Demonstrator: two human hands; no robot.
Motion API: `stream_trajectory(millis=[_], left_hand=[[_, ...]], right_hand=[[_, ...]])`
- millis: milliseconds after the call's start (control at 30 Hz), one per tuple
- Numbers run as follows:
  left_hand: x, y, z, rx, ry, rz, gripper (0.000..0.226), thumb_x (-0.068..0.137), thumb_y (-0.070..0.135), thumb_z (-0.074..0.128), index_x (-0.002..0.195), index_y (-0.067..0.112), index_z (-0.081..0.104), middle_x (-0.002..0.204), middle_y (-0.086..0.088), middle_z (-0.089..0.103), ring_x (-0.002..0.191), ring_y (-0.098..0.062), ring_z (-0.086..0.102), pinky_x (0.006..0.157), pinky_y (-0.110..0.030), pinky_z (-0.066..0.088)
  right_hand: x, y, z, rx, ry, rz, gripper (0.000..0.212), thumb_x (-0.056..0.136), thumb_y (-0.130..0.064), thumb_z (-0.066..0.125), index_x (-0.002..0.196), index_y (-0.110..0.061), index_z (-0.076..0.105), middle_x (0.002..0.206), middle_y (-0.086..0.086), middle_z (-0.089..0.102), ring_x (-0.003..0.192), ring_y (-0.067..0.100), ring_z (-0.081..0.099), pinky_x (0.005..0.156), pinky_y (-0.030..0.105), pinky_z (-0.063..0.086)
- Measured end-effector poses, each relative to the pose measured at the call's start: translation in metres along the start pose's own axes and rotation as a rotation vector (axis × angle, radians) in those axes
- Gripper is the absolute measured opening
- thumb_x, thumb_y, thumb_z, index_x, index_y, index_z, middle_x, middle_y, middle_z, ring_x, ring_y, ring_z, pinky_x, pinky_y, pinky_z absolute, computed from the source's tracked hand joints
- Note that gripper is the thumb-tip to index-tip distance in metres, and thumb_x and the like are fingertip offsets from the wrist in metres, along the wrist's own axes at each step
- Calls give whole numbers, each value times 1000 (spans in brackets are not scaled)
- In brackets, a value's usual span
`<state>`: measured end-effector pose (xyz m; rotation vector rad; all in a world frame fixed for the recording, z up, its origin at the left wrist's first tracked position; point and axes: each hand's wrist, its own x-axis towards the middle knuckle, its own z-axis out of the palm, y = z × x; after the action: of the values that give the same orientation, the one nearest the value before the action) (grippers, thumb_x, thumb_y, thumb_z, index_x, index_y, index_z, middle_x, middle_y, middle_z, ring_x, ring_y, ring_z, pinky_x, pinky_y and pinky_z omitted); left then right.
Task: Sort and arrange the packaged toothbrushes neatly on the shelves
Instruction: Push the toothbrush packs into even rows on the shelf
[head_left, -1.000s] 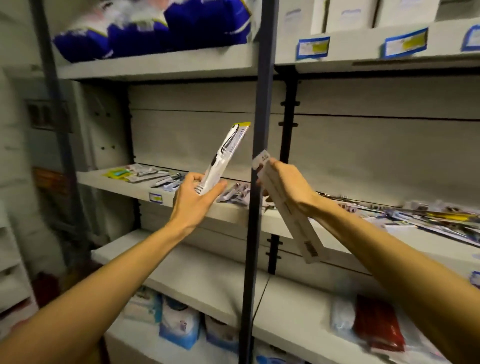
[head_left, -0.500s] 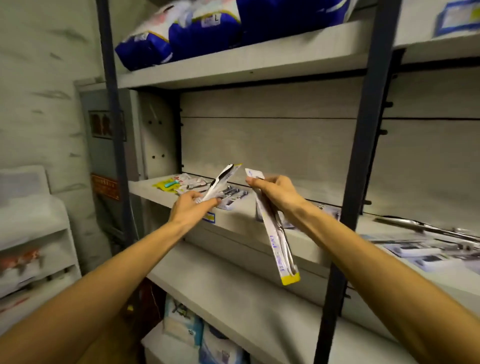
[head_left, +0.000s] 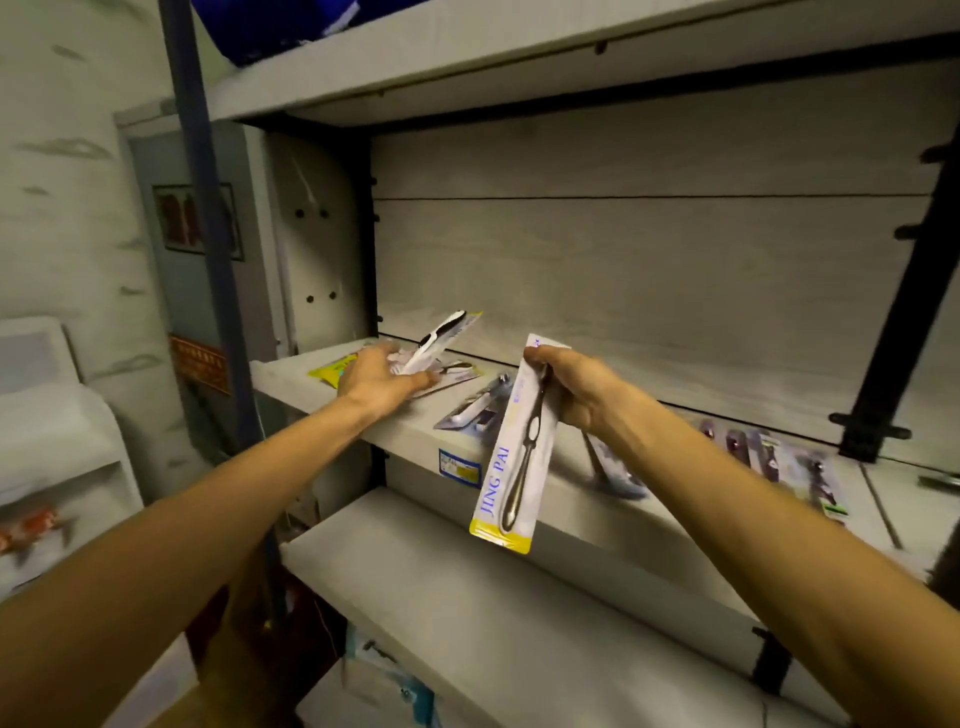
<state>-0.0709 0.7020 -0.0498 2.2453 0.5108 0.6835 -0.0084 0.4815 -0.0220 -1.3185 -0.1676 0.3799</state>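
My left hand (head_left: 378, 378) holds a black-and-white packaged toothbrush (head_left: 441, 339) by its lower end, tilted up over the left end of the middle shelf (head_left: 566, 486). My right hand (head_left: 579, 391) pinches the top of a second pack (head_left: 517, 457), white with a yellow bottom edge and "JING PAI" lettering; it hangs down in front of the shelf edge. Under and beside my left hand lie a yellow pack (head_left: 330, 370) and other flat packs (head_left: 475, 408). More dark packs (head_left: 769, 457) lie spread along the shelf to the right.
A blue upright post (head_left: 208, 249) stands left of the shelf bay and a black bracket (head_left: 904, 332) at its right. The lower shelf (head_left: 467, 597) juts out below my arms, with boxed goods (head_left: 384, 680) under it. A white cabinet (head_left: 47, 415) stands at far left.
The view has shifted left and nearer to the shelf. My left hand has dropped onto the left end of the shelf with its pack. The right hand's pack still hangs down.
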Motion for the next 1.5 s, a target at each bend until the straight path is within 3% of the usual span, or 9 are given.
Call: stream_trajectory(millis=[267, 533, 700, 800, 900, 1000, 1167, 1267, 1500], left_hand=[[90, -30, 16, 109, -82, 166, 39, 83, 48, 75, 116, 27, 73, 100, -4, 76, 96, -27, 70, 85, -37, 55], [184, -58, 31, -152, -338, 124, 21, 80, 27, 80, 97, 17, 76, 83, -6, 71, 65, -14, 60, 51, -18, 47], [195, -77, 43, -68, -553, 265, 35, 86, 36, 74, 115, 17, 71, 109, -3, 73, 99, -17, 67, 96, -39, 54], [195, -79, 39, -8, -515, 429, 30, 87, 45, 72, 110, 27, 73, 105, 6, 74, 97, -14, 68, 93, -38, 55], [188, -78, 36, 143, -551, 502, 41, 86, 52, 68, 120, 29, 68, 121, 3, 69, 106, -19, 64, 92, -37, 53], [181, -79, 38, 183, -542, 605, 33, 88, 53, 64, 111, 30, 69, 105, 5, 71, 85, -13, 65, 68, -30, 50], [183, -71, 41, 153, -468, 661, 33, 90, 55, 62, 112, 30, 68, 105, 5, 71, 92, -19, 66, 84, -39, 55], [182, -67, 41, 122, -406, 676, 31, 90, 54, 63, 109, 31, 70, 100, 6, 70, 72, -13, 60, 70, -31, 49], [124, -26, 47, 43, -433, 770, 26, 89, 48, 65, 108, 31, 70, 118, 5, 65, 102, -20, 62, 82, -34, 51]], right_hand=[[88, 2, 64, 59, 41, 7, 25, 100, -14, 54, 76, -10, 49, 70, 10, 49, 62, 21, 52, 80, 45, 53], [174, 12, 104, 35, 147, -65, 14, 99, -18, 57, 92, -6, 58, 85, 15, 55, 80, 31, 62, 79, 41, 53], [196, 38, 108, -658, 415, -159, 25, 90, -25, 69, 99, -8, 52, 97, 15, 60, 84, 24, 57, 68, 32, 45], [200, 52, 105, -962, 424, -277, 30, 92, -12, 63, 118, 1, 57, 117, 22, 62, 89, 22, 63, 80, 20, 51], [199, 58, 102, -961, 432, -244, 61, 96, -12, 60, 148, 2, 33, 143, 22, 49, 119, 30, 56, 99, 35, 47], [199, 61, 102, -957, 389, -176, 58, 97, -10, 56, 149, 2, 33, 147, 22, 45, 128, 31, 51, 99, 34, 45], [181, 59, 96, -879, 371, -228, 53, 99, -8, 52, 149, -3, 37, 147, 15, 47, 126, 28, 53, 87, 21, 46], [158, 53, 78, -916, 413, -300, 45, 99, -11, 53, 144, -6, 45, 143, 12, 51, 108, 20, 58, 75, 10, 49], [68, 41, 20, -1420, 583, -345, 47, 102, -34, 49, 140, -8, 50, 144, 13, 50, 135, 30, 42, 109, 35, 35]])
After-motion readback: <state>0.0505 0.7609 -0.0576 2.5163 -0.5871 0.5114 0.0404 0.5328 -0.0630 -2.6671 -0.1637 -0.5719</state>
